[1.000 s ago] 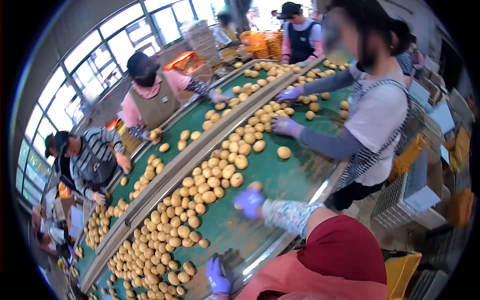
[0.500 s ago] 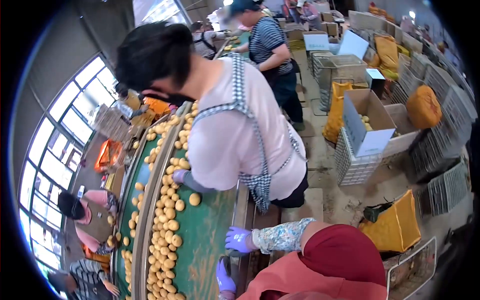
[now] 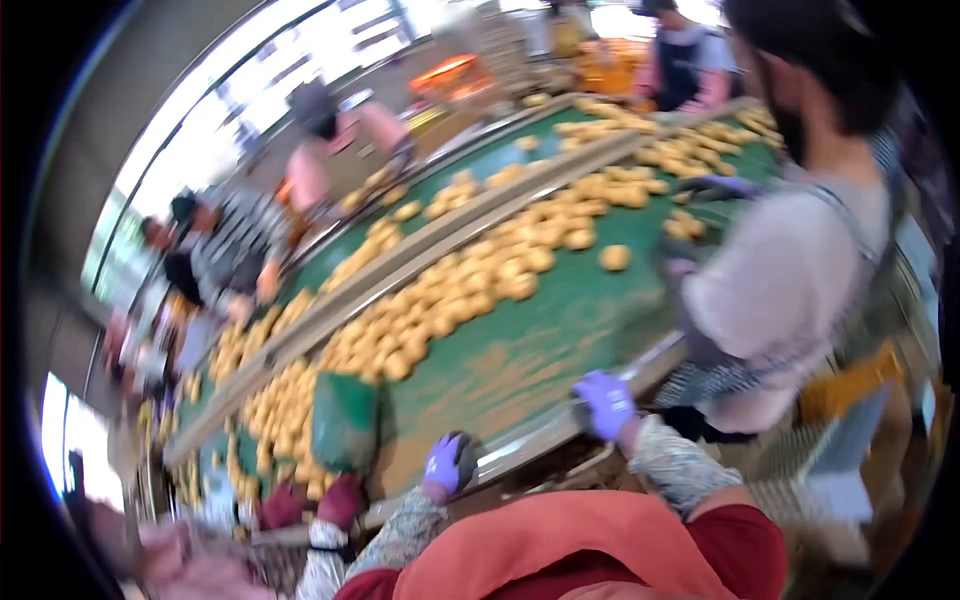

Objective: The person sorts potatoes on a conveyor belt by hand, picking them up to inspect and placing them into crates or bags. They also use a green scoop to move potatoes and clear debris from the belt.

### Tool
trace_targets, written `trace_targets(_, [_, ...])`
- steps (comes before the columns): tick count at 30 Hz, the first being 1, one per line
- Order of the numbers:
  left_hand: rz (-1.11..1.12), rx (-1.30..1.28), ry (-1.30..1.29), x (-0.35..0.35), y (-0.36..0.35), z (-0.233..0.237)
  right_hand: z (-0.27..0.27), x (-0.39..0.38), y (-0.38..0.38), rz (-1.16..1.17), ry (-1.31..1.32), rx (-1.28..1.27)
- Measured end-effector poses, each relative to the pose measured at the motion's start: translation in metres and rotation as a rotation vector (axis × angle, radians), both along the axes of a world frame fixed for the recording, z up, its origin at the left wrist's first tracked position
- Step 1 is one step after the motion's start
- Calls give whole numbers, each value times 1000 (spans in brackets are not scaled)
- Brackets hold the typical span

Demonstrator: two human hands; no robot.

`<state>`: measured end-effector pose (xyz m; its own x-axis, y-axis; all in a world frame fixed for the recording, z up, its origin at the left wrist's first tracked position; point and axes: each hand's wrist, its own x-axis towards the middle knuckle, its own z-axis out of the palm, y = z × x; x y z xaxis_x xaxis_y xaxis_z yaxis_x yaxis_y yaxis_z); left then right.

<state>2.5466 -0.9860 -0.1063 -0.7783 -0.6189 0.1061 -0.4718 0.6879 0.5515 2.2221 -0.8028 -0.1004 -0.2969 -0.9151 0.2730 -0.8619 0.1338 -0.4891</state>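
Observation:
My left hand (image 3: 450,464), in a purple glove with a dark palm, rests at the near metal rim (image 3: 530,448) of a sorting conveyor. Its fingers look loosely extended, with nothing seen in them. Farther right, my right hand (image 3: 605,403), gloved alike, lies over the same rim, fingers apart and holding nothing visible. Beyond both hands runs the green belt (image 3: 500,375), streaked with brown dirt. Many potatoes (image 3: 440,300) lie in a band along its far side, and one lone potato (image 3: 615,258) sits nearer the middle.
A co-worker in a checked apron (image 3: 790,290) leans over the belt at right, gloved hands near potatoes. Red-gloved hands (image 3: 340,500) of another person are at lower left, beside a green flap (image 3: 343,422). A long divider (image 3: 420,245) splits the conveyor; more people stand across it.
My view has swung left and down along the conveyor, bringing the green flap and red-gloved hands in. Both my hands stay at the rim. The co-worker's two gloved hands now show over the belt.

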Motion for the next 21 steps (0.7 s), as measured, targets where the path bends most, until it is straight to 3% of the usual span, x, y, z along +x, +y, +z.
trace_targets(1, [55, -53, 4, 30, -10, -7, -17, -8, -10, -16, -142, -27])
trace_targets(2, [93, -110, 8, 57, -19, -11, -32, -18, -22, -15, -248, -235])
trace_targets(4, [230, -114, 2, 107, -36, -28, -47, -34, -50, -221, -564, -190])
trace_targets(5, [282, -108, -8, 126, -44, -30, -98, -67, -71, -232, -625, -267])
trace_targets(8, [388, 11, -109, 191, -61, -28, -104, -70, -132, -503, -1056, -263])
trace_targets(9, [385, -10, -95, 209, -65, -32, -132, -70, -156, -559, -952, -249])
trace_targets(11, [408, -62, -76, 240, -76, -42, -140, -9, -210, -423, -1094, -295])
trace_targets(14, [411, -112, 70, 246, -82, -37, -115, 162, -262, -105, -1729, 8])
trace_targets(16, [397, -162, 67, 257, -87, -41, -58, 248, -258, 503, -1024, 374])
trace_targets(17, [380, -132, 48, 260, -90, -35, -28, 291, -256, 769, -693, 370])
trace_targets(18, [408, -112, 55, 266, -93, -36, 2, 315, -263, 809, -573, 429])
trace_targets(21, [452, -94, 81, 282, -101, -38, -13, 307, -294, 765, -169, -93])
